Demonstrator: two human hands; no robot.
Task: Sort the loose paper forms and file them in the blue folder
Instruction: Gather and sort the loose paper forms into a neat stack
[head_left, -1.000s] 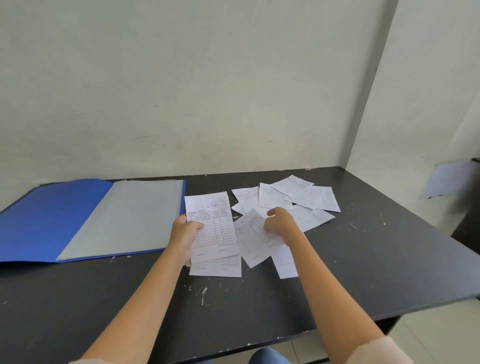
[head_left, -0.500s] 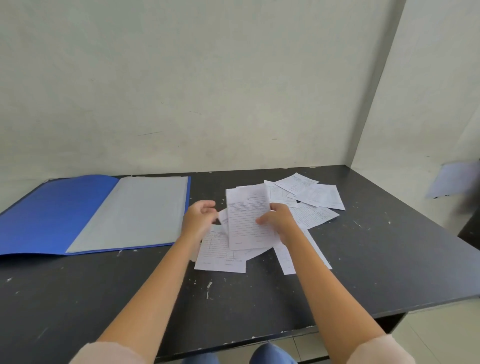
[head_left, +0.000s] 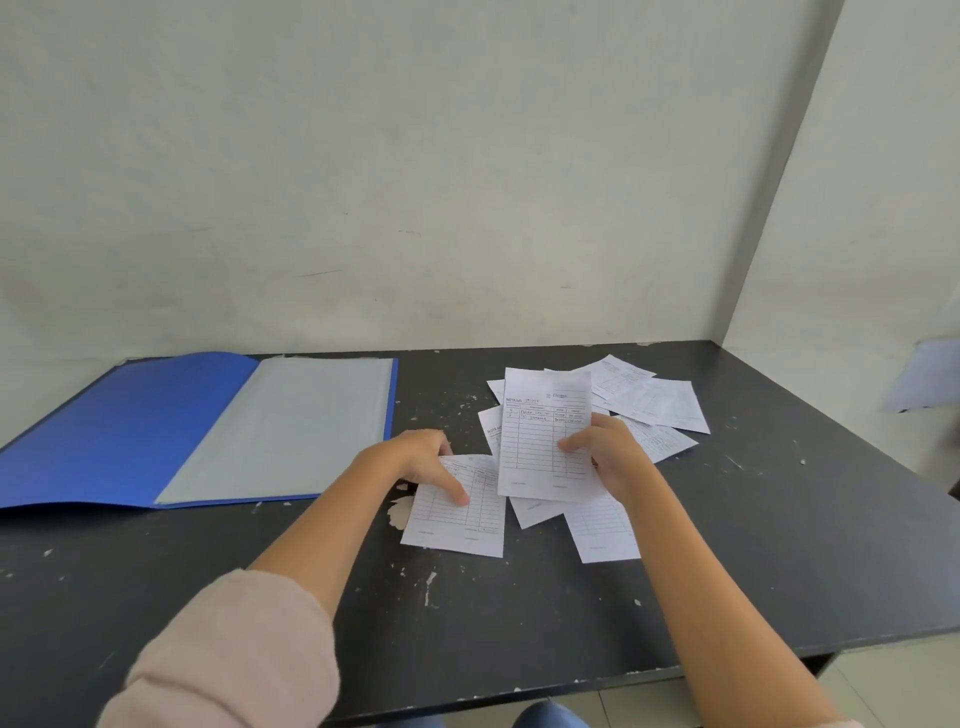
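The blue folder (head_left: 130, 431) lies open on the left of the black table, its grey inner sheet (head_left: 291, 426) facing up. My right hand (head_left: 608, 457) pinches a white ruled form (head_left: 543, 431) by its right edge and holds it tilted up over the scattered forms (head_left: 654, 405). My left hand (head_left: 421, 462) rests with its fingers on another form (head_left: 457, 509) lying flat on the table. More forms lie under and beyond the held one, partly hidden by it.
The black table (head_left: 519, 613) has chipped paint spots and a front edge close to my body. Pale walls close the back and the right side. A loose sheet (head_left: 919, 374) shows at the far right, beyond the table.
My right hand has lifted a form and turned it upright. My left hand let go of the form it held, which now lies flat, and it presses on that sheet.
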